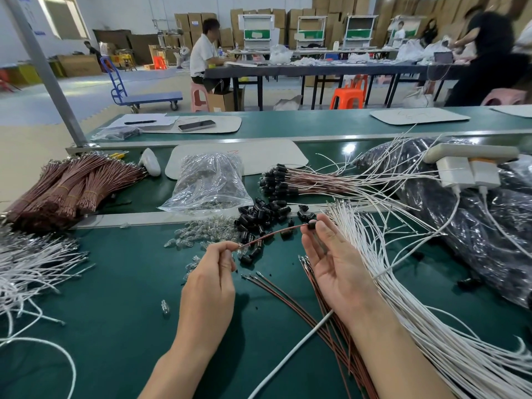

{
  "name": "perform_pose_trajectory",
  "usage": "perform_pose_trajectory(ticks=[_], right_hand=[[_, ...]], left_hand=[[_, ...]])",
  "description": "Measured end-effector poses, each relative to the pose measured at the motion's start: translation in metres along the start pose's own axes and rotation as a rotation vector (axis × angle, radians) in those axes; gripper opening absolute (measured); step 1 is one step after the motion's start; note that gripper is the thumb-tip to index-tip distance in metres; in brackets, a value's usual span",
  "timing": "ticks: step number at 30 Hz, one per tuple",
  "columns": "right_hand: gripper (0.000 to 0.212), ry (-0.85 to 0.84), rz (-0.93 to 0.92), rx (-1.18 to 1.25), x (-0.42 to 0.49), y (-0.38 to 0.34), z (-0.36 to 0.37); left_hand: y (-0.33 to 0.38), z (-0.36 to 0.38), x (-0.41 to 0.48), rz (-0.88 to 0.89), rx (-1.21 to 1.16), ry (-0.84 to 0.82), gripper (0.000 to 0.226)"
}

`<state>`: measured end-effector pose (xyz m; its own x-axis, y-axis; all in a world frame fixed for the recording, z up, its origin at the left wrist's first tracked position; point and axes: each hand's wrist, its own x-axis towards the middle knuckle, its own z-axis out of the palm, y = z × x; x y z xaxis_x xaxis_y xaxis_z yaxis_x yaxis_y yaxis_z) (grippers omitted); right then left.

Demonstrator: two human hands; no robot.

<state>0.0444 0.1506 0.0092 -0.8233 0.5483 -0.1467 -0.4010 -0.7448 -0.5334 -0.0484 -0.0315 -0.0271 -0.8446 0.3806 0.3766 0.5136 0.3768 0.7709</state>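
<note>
Pinches near end of brown wire [270, 234] with left hand [211, 279], fingers curled. Grips black cap [311, 225] on far end with right hand [335, 263] fingertips, palm up. Spans between both hands, above table [115, 283]. Loose caps [259, 216] just beyond fingertips; white wires [403, 283] beside right hand; more brown wires [283, 294] under it.

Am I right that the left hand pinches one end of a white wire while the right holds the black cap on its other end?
Not quite: the head view shows a brown wire, not white. The left hand pinches one end; the right hand holds the black cap on the other.
</note>
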Motion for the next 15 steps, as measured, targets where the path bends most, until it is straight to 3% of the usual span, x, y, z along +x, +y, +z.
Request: perform_pose_trajectory(ticks=[15], right_hand=[[0.020,-0.037,-0.007,-0.105,-0.0023,0.0007,0.0029]], left_hand=[[-0.0057,0.0014,0.0012,0.028,-0.090,-0.026,0.021]])
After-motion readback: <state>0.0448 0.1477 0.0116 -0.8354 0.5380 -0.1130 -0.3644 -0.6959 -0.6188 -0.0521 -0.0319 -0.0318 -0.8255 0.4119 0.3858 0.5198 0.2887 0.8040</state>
